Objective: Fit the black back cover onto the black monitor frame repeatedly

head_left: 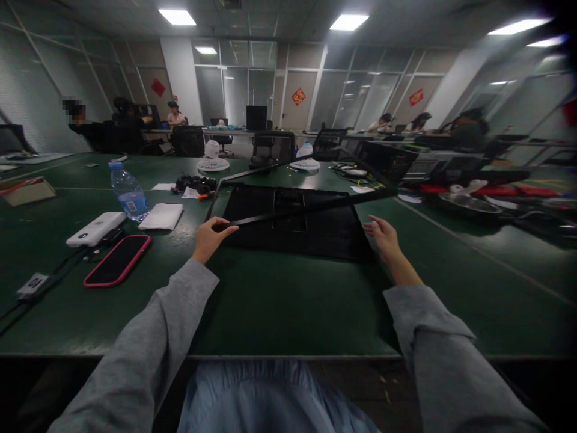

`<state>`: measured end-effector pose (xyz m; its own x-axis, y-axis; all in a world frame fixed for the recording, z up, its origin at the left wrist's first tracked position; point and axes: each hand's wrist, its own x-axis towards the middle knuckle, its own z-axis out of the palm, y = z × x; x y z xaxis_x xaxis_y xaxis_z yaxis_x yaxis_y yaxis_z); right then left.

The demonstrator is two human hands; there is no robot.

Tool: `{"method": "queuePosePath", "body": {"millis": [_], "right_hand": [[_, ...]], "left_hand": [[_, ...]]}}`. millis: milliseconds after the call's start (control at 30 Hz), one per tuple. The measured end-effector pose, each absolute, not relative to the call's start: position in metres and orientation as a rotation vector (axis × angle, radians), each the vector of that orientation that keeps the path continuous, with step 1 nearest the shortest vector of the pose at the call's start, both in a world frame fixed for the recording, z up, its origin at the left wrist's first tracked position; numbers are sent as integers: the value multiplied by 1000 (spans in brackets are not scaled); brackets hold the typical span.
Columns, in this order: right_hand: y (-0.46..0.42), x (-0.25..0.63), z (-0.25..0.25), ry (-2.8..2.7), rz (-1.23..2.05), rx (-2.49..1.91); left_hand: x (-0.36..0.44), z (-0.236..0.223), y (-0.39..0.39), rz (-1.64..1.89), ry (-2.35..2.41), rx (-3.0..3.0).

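Note:
A flat black panel [315, 231] lies on the green table [279, 307] in front of me. Over it a thin black frame [311, 208] is tilted up, its far side raised. My left hand [210, 237] is closed on the frame's near left corner, thumb on top. My right hand [383, 236] hovers at the panel's near right corner with its fingers loosely spread and nothing in it. Whether it touches the panel I cannot tell.
To the left lie a pink-cased phone [117, 260], a white power bank [95, 228], a water bottle [128, 192] and a white pack [161, 216]. Small black parts [196, 183] and two small fans [213, 157] stand behind. A cluttered area [469, 192] lies to the right. People sit at far desks.

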<state>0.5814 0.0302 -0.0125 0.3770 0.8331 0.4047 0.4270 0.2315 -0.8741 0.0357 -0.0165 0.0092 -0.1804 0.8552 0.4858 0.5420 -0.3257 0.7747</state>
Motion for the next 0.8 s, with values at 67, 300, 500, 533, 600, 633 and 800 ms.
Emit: {"method": "queuePosePath", "body": {"millis": [67,300,500,533,600,633,800], "right_hand": [[26,586,-6,-1114,637,-1256],[15,582,5,-1171,873,-1204],[26,578,-15,-1385,436,-1363],[26,579,-16,-1392,401,-1365],[26,582,-17,-1403,333,-1375],[25,583,-18,-1409,288,-1388],[22,586,-23,-1484,29,-1512]], "left_hand": [[41,12,-22,1445,1664,1897],[49,13,-31,1251,1743,2195],[47,8,-29,1150,1699,2262],[47,7,-28,1139,1680,2275],[47,4,-26,1104,1616,2310],[47,1,-24,1082,1577,2328],[44,-9,-16,1011,1485,2398]]}}
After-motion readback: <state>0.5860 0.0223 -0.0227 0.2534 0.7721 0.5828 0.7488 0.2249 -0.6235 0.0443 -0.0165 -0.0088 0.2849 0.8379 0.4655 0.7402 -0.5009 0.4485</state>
